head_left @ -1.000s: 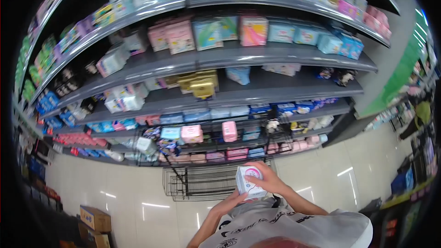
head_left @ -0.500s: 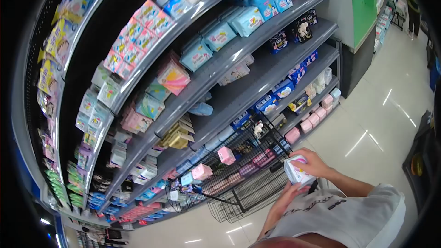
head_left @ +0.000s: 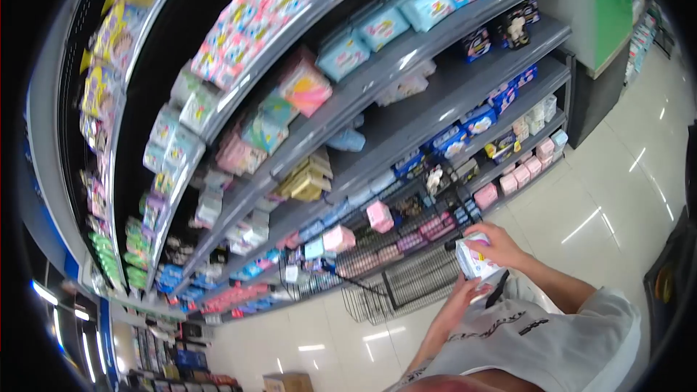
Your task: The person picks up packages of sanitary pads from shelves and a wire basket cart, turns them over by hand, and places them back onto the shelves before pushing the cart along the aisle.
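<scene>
Since the frame half a second ago, the view has swung a little: the shelves and cart sit further right in the picture, and a plain brown cardboard box (head_left: pixel 287 382) has come in at the bottom edge.

Nearest, both hands hold one white, box-shaped pack with a pink round print (head_left: pixel 475 260) in front of the pale grey printed shirt (head_left: pixel 552 341). The right hand (head_left: pixel 497 247) wraps its upper side; the left hand (head_left: pixel 465 294) closes on its lower end, its fingers mostly hidden. The pack looks smooth and light, so if one hand let go while it was being turned, it could pivot and slip from the other. Squeezing hard might dent its sides.

Just beyond the pack is a black wire-mesh shopping cart (head_left: pixel 406 283); its dark handle end (head_left: pixel 454 245) lies close to the right hand. A knuckle or pack corner could catch there if the hands pushed forward without a look down. On the glossy pale tiled floor (head_left: pixel 581 218), a bump could also set the cart rolling.

Farther off, a pink block-shaped pack (head_left: pixel 378 216) shows above the cart's wire; I cannot tell what it rests on. On the dark grey metal shelves (head_left: pixel 428 120), gold flat packs (head_left: pixel 308 178) sit near a front edge, where a careless sleeve could topple them.
</scene>
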`<state>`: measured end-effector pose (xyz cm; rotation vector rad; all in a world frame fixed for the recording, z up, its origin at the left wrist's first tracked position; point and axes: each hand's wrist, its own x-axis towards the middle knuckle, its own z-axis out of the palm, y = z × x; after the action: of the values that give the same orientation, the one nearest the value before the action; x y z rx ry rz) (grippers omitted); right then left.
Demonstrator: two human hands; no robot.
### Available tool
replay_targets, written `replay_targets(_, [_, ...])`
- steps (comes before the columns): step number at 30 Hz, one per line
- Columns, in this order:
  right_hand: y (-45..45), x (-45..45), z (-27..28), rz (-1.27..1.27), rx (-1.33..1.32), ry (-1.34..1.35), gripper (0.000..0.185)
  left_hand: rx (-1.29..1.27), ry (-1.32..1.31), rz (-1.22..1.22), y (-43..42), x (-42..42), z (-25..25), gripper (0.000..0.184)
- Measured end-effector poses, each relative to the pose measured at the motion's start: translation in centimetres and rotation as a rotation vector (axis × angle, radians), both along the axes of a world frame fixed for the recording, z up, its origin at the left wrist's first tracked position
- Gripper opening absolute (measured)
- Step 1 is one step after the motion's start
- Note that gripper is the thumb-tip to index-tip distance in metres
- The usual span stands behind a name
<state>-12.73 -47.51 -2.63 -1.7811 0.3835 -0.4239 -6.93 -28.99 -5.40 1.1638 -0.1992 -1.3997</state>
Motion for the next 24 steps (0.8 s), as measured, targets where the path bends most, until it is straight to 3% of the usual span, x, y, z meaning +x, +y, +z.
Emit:
replay_targets(8, [10.7,5.0,-0.7,0.118,-0.063,-0.009,0.033,-0.024,-0.027,0.205,10.2,1.4,0.9,0.060])
replay_targets(10, [14.3,6.5,-1.4,0.060,-0.136,-0.040,0.045,-0.110,0.072,0.330,13.7,1.8,-0.1,0.058])
replay_targets(12, [17.4,7.7,-0.7,0.191,0.005,0.071,0.049,-0.182,0.140,0.426,17.0,2.4,-2.3,0.056])
replay_targets(14, [20.6,9.0,-0.8,0.275,-0.028,0.045,0.051,-0.251,0.243,0.510,20.0,3.4,-3.6,0.054])
replay_targets(20, [27.7,12.0,2.1,0.485,-0.182,0.025,0.057,-0.128,-0.002,0.630,25.5,4.7,-0.6,0.059])
replay_targets(24, [30.1,13.9,2.8,0.593,-0.215,0.039,0.059,-0.162,-0.030,0.723,28.0,5.6,-0.4,0.063])
